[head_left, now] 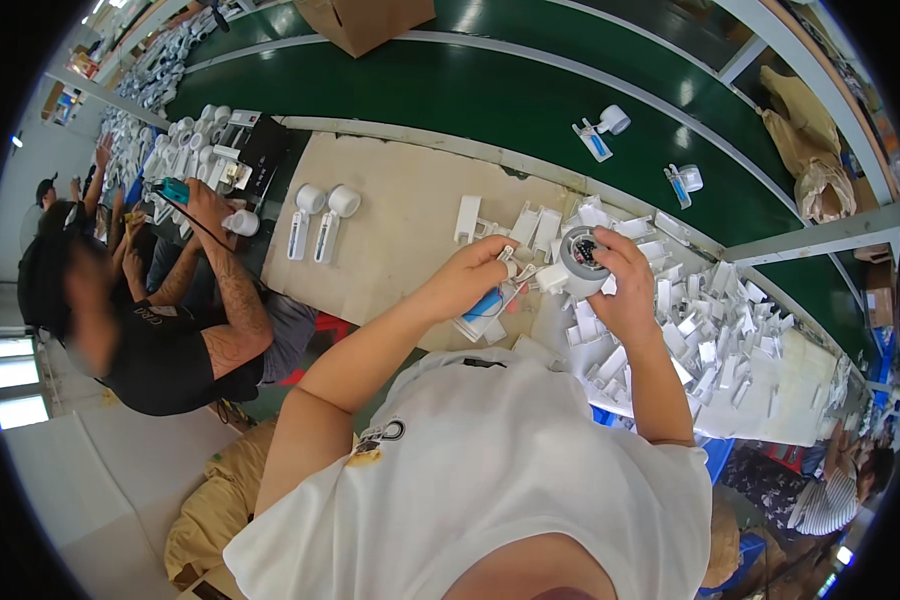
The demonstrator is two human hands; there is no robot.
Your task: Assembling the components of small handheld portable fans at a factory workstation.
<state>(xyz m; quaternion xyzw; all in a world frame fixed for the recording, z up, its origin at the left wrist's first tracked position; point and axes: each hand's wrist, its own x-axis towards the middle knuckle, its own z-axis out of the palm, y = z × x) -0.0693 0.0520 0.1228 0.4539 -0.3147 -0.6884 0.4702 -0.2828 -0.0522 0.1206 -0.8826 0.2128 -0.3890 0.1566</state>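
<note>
My right hand [625,285] grips the rim of a round grey-and-white device head [576,282], its open face showing a dark inside with small parts. Thin wires run from its short neck towards my left hand [467,280]. That hand is closed, with thumb and fingers pinching a small white piece [508,254] near the wires. Just below the left fingers, a blue cylindrical part [484,304] sits in a white handle shell, partly hidden by the hand. Whether the left hand also bears the shell's weight is unclear.
Loose white plastic shells [710,330] are heaped to the right. Two round-headed devices [320,222] lie on the beige board [400,190] at left. Beyond runs a green conveyor [510,105] carrying two more units [602,132] and a cardboard box [365,22]. At left, a co-worker [160,310] holds a teal tool.
</note>
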